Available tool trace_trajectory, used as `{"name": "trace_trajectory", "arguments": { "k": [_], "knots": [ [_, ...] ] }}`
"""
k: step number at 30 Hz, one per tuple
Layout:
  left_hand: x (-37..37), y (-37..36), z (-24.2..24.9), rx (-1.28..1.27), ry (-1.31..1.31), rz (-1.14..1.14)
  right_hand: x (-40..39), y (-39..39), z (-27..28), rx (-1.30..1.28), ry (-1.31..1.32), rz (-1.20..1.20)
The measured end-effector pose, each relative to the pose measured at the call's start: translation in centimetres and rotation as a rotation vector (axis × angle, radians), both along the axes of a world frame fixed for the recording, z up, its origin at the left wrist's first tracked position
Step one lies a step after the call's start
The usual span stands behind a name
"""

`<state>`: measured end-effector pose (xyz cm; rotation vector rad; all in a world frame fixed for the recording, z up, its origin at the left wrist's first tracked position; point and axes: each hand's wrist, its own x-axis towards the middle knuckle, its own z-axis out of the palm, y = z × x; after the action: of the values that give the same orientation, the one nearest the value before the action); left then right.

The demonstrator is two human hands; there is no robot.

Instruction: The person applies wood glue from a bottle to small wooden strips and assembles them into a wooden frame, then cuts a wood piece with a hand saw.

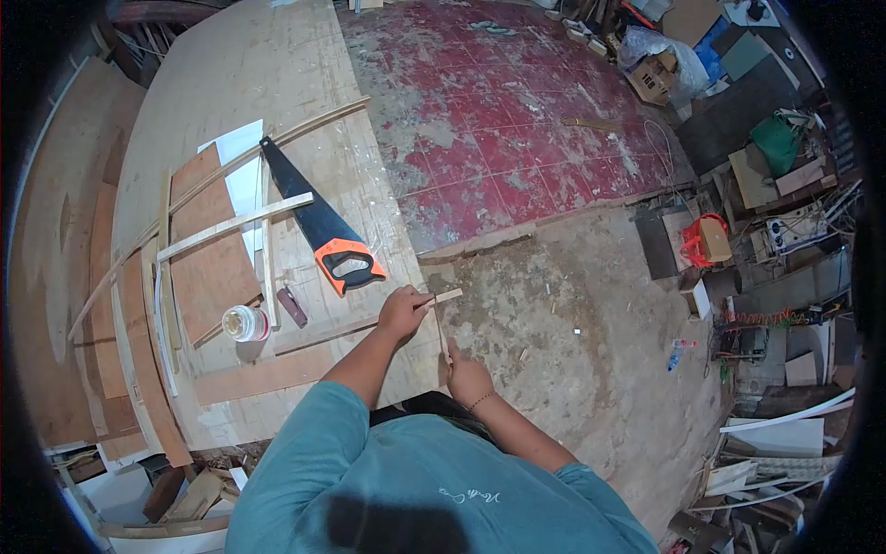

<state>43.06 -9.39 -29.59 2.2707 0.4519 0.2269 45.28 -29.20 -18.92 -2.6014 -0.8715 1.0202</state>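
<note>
At the edge of the plywood table, my left hand [404, 312] is closed on a narrow wooden strip [448, 295], whose end juts out past the edge. My right hand [469, 380], a bracelet at its wrist, is closed around a thin, narrow blade-like tool [442, 336] pointing up toward the strip. Its exact kind is too small to make out. Beyond my left hand lies a hand saw [318, 208] with an orange and black handle. A dark reddish-brown small object [293, 307] and a white jar [245, 324] rest to the left.
Long wooden strips [235, 227], a brown board [212, 249] and a white sheet [242, 146] lie across the plywood table [277, 55]. Concrete floor [563, 323] is on the right. A red basket [705, 240] and piled scraps line the far right.
</note>
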Motion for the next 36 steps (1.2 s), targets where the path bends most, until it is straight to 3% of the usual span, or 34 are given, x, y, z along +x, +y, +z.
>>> {"name": "trace_trajectory", "arguments": {
  "k": [12, 17, 20, 23, 25, 27, 31, 34, 36],
  "knots": [
    [0.1, 0.2, -0.7, 0.009, 0.002, -0.01, 1.4, 0.3, 0.6, -0.06, 0.016, 0.033],
    [0.1, 0.3, -0.4, 0.008, 0.026, -0.024, 3.8, 4.7, -5.8, 0.14, -0.026, -0.019],
    [0.0, 0.1, 0.1, 0.006, 0.029, -0.031, 5.0, 7.2, -7.2, 0.09, -0.066, -0.03],
    [-0.1, 0.2, 0.2, 0.011, 0.016, -0.026, 4.8, 5.3, -8.7, 0.203, -0.088, 0.006],
    [-0.1, 0.1, -0.1, 0.01, 0.014, -0.026, 2.9, 3.8, -3.4, 0.036, -0.013, -0.016],
    [-0.1, 0.3, -0.5, 0.035, -0.038, -0.03, 0.9, 0.7, -1.8, 0.009, 0.021, 0.0],
    [-0.1, 0.2, -0.6, 0.038, -0.019, -0.05, -0.7, -3.3, -1.2, 0.072, 0.028, 0.022],
    [0.0, 0.1, -0.7, 0.06, -0.014, -0.049, 0.6, -1.3, -1.4, 0.018, 0.036, 0.024],
    [0.0, 0.0, -0.9, 0.104, 0.005, -0.044, 2.2, 2.1, -3.0, 0.114, 0.051, -0.021]
  ]
}}
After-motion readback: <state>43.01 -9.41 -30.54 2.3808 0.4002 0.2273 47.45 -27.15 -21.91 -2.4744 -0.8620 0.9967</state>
